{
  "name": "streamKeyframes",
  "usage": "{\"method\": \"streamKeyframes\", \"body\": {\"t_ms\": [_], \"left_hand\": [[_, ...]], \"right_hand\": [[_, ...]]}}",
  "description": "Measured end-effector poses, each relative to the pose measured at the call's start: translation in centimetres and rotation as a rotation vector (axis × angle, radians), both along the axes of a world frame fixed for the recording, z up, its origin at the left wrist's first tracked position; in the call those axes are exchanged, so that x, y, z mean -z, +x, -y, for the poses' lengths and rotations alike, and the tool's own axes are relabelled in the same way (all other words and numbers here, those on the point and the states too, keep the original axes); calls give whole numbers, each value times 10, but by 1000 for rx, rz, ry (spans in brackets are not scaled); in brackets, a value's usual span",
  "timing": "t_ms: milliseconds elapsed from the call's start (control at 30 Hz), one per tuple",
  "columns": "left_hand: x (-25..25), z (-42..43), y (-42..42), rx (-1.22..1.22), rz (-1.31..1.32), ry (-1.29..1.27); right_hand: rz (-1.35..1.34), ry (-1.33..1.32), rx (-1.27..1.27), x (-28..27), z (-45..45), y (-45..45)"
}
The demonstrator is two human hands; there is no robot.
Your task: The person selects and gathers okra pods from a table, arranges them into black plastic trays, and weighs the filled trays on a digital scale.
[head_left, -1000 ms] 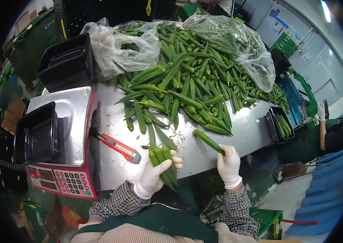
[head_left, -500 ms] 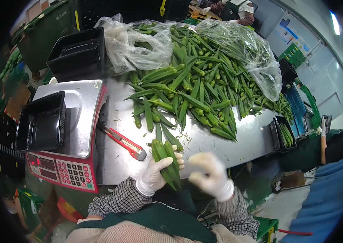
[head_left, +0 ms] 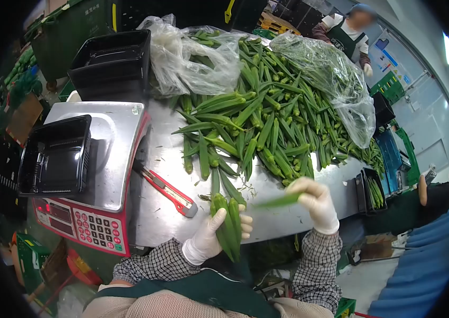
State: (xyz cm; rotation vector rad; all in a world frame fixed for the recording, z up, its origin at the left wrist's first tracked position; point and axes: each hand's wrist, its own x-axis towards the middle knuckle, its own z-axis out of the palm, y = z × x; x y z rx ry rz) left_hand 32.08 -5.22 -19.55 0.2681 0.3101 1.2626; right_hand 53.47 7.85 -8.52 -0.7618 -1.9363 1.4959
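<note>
White-gloved, my left hand (head_left: 206, 241) is closed round a small bunch of okra pods (head_left: 228, 228) at the table's near edge. To its right, my right hand (head_left: 317, 204), also gloved, grips a single okra pod (head_left: 278, 201) by one end; the pod is blurred and points left. Beyond both hands spreads a large heap of okra (head_left: 277, 119) on the metal table (head_left: 174, 153). A red utility knife (head_left: 167, 192) lies on the table left of my left hand.
At left, a red scale (head_left: 113, 143) carries a black tray (head_left: 57, 159); stacked black trays (head_left: 110, 66) stand behind. Plastic bags (head_left: 195, 66) partly cover the heap. A black tray of okra (head_left: 373, 191) sits at right. One co-worker (head_left: 349, 34) stands at the far side, another (head_left: 431, 204) at right.
My right hand has moved up and right, and a single okra pod now shows in its fingers. My left hand keeps its bunch. The camera view has shifted slightly.
</note>
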Motion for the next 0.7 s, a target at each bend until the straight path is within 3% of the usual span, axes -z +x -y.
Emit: {"method": "streamKeyframes", "body": {"t_ms": [100,200,300,367,467,500,567,633,700], "left_hand": [[-1,1,2,73,14,93],[-4,1,-4,178,-62,168],[-7,2,-3,146,-89,119],[-5,4,-3,94,1,57],[-1,3,-5,45,59,45],[1,1,-6,38,64,60],[4,4,-5,32,81,72],[4,5,-5,36,83,60],[0,3,-4,32,71,46]], "right_hand": [[316,314,-378,-20,16,-33],[371,232,-126,-4,32,-69],[181,229,221,18,10,-84],[572,1074,535,40,-28,-79],[678,1163,487,73,-56,-48],[447,1067,549,76,-59,-38],[94,348,720,55,-41,-33],[-97,18,696,20,-22,-27],[-135,-35,630,23,-21,-9]]}}
